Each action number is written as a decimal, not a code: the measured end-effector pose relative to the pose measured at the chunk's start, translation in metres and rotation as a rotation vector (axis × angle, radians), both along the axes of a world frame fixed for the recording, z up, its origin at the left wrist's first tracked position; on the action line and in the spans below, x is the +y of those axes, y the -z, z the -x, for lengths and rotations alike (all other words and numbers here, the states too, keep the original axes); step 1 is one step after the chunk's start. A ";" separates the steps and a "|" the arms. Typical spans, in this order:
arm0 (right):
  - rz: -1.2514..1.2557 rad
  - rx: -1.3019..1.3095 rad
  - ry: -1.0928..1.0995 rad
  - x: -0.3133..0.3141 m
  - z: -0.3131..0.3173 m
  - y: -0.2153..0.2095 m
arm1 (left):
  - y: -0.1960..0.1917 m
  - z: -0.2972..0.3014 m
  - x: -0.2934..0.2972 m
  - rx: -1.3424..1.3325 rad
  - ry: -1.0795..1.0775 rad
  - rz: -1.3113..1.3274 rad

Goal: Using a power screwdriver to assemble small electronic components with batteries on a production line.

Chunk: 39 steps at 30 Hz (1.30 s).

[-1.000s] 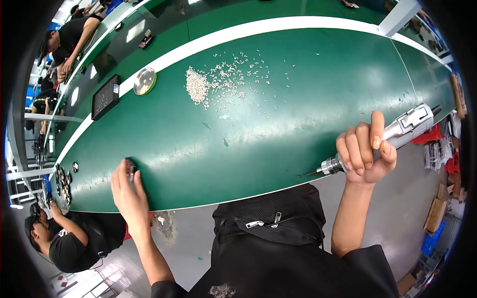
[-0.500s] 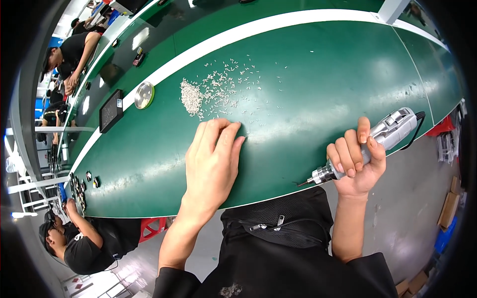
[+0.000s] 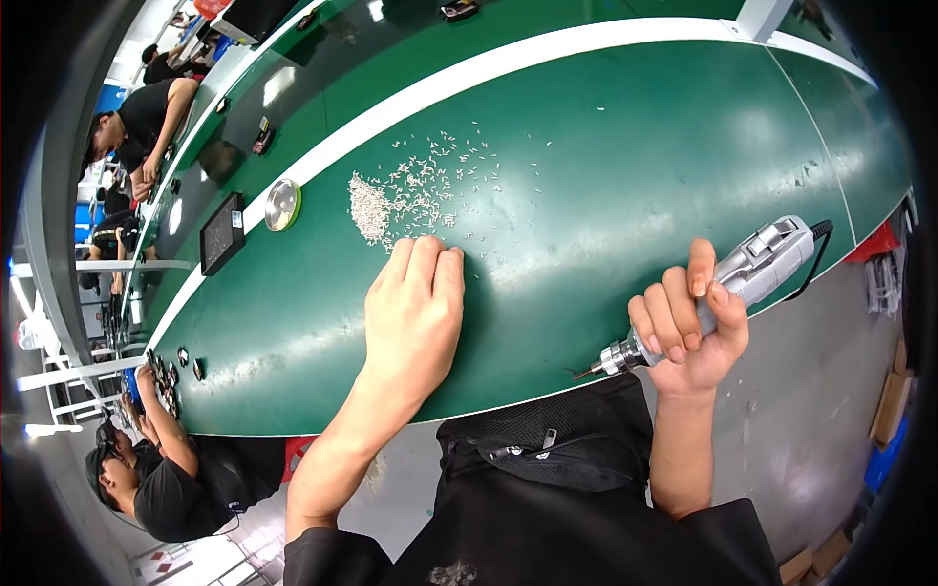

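Small pale rod-like pieces (image 3: 368, 207) lie in a heap on the green tabletop (image 3: 625, 195), with many loose ones strewn to its right. My left hand (image 3: 415, 313) is at the near edge of this scatter, back upward. Its fingers are bent down and held together; the tips and anything between them are hidden. On the right, my right hand (image 3: 692, 327) is wrapped around a silver electric screwdriver (image 3: 767, 259). The tool lies at a slant, its thin bit (image 3: 586, 373) pointing left and down over the table's near edge. A black cord leaves its upper end.
Beyond the heap to the left are a round green-rimmed dish (image 3: 283, 205) and a black tray (image 3: 223, 234). Small dark parts (image 3: 164, 381) cluster at the table's left end. Co-workers (image 3: 161, 469) sit along the left. A white strip (image 3: 489, 63) borders the far side.
My left hand has turned slightly, its thumb slipping from sight behind the bent fingers. The screwdriver and my right hand have shifted a little left. The view has tilted slightly.
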State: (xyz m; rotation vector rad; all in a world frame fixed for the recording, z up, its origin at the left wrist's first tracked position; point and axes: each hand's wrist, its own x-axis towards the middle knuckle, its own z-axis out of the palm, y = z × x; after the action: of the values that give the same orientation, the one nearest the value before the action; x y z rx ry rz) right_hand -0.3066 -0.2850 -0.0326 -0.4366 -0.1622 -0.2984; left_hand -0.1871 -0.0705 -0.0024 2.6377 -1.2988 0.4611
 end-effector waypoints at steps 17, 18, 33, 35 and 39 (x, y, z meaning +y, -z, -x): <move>-0.035 0.063 0.062 0.038 -0.007 -0.030 | -0.003 0.076 0.036 1.107 -0.026 1.002; -0.030 0.012 0.047 0.043 -0.008 -0.034 | -0.001 0.080 0.036 1.217 0.018 1.136; -0.009 -0.030 0.109 0.068 -0.010 -0.063 | 0.013 0.104 0.026 1.694 0.144 1.621; -0.001 -0.018 0.116 0.069 -0.010 -0.062 | 0.011 0.105 0.024 1.681 0.122 1.597; 0.020 -0.010 0.120 0.068 -0.010 -0.061 | 0.013 0.104 0.024 1.675 0.154 1.582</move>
State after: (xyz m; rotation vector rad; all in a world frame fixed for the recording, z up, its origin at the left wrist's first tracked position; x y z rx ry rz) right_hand -0.2969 -0.2172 0.0283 -0.4652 -0.1487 -0.4166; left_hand -0.2909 -0.0463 -0.0153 0.7928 -0.1624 -0.5329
